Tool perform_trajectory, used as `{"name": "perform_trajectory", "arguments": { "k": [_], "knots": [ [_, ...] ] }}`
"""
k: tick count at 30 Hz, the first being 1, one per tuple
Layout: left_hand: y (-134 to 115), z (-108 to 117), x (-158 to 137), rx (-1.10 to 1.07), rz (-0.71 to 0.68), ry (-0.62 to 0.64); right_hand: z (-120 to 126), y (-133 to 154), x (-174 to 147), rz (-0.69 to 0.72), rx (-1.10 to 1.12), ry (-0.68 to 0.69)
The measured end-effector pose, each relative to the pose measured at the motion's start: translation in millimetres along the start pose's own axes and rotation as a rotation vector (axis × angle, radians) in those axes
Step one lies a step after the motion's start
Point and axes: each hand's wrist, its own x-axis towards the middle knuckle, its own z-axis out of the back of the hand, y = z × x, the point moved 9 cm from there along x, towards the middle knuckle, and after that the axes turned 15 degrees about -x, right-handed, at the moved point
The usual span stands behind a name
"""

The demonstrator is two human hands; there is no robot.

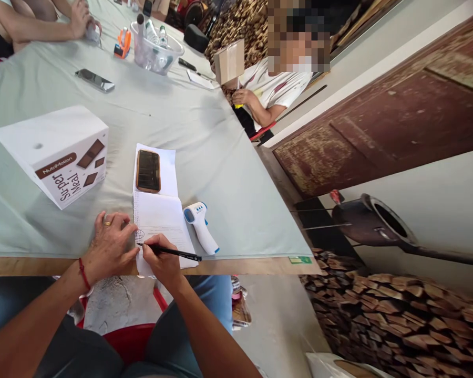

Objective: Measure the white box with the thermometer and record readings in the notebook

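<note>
A black pen (177, 253) is gripped in my right hand (161, 261), its tip on the left margin of an open notebook (163, 210). Handwriting and a circled note show near the tip. My left hand (109, 244) lies on the table with fingers spread, its fingertips at the notebook's left edge. On the notebook's far page rests a smartphone (148, 170) in a brown case. A white and blue infrared thermometer (202, 228) lies just right of the notebook. To the left stands a white box (63, 152) printed "NutriMotion".
The cloth-covered table (236, 210) also bears another phone (95, 80), an orange tape dispenser (122, 43) and a clear basket (157, 52) of bottles. One person (278, 89) sits at the right side; another person's hand (81, 18) is at the far left. Stacked firewood (402, 310) lies beyond the table.
</note>
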Motion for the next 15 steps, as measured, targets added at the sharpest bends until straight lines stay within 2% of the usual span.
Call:
{"name": "perform_trajectory", "arguments": {
  "k": [15],
  "knots": [
    [1.0,-0.5,0.0,-0.011,0.002,-0.017,-0.4,5.3,1.4,0.035,-0.078,0.04]
  ]
}}
